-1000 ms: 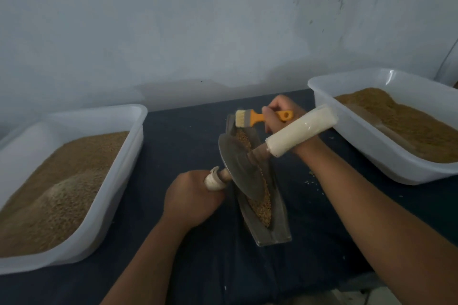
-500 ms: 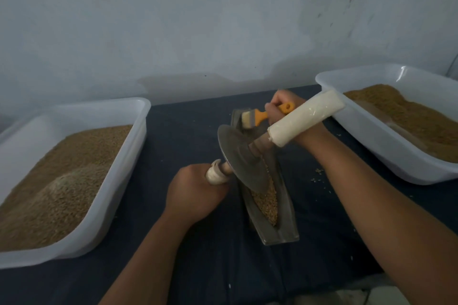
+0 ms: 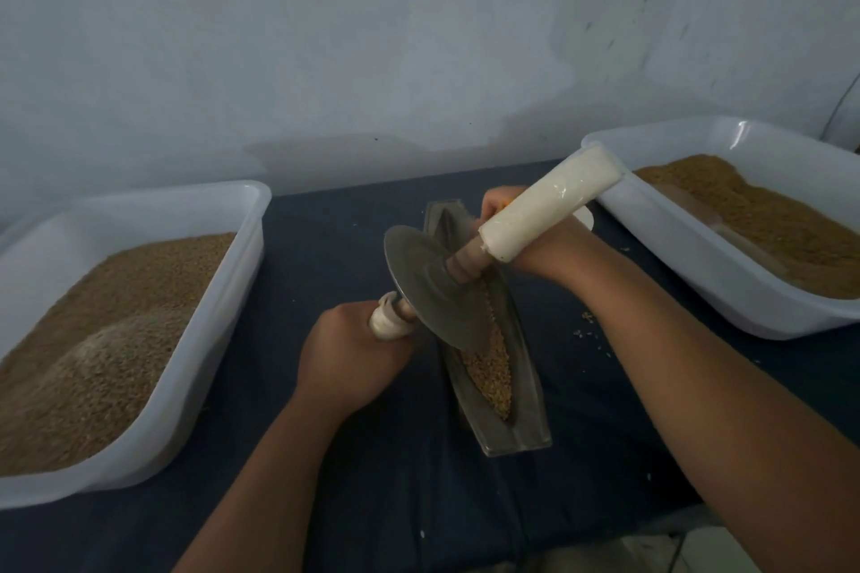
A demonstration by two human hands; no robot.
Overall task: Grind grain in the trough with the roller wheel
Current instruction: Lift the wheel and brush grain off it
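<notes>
Since a second ago the brush (image 3: 509, 202) has slipped almost out of sight. Its bristles then showed over the far end of the trough (image 3: 523, 391); now only a sliver of orange handle peeps out beside the curled fingers of the right hand (image 3: 530, 249).

A pale wall (image 3: 372, 37) fills the far half of the view. Dark blue cloth covers the table (image 3: 372, 479), whose near edge is cut off at the bottom. The left tub (image 3: 204, 340), cropped by the left border, carries a tan heap (image 3: 93, 340). The right tub (image 3: 698, 275), cropped on the right, carries a browner heap (image 3: 768, 223) with a long flat shape half buried in it, too dim to name.

Between the tubs the trough runs near to far, its far tip hidden behind the right hand. Grain (image 3: 488, 363) lies along its groove and shows only on the near side of the roller wheel (image 3: 433, 288). The wheel stands on edge in the groove with its lower rim in the grain, and its axle slants up from near left to far right.

The left hand (image 3: 353, 354) is wrapped round the near-left handle and hides all but a white stub. The white far-right handle is ungripped; it crosses over the right hand and covers its middle. That hand seems clamped on the brush, judging by the sliver. The hands are apart, one on each side of the disc. A few loose kernels (image 3: 586, 326) dot the cloth right of the trough.
</notes>
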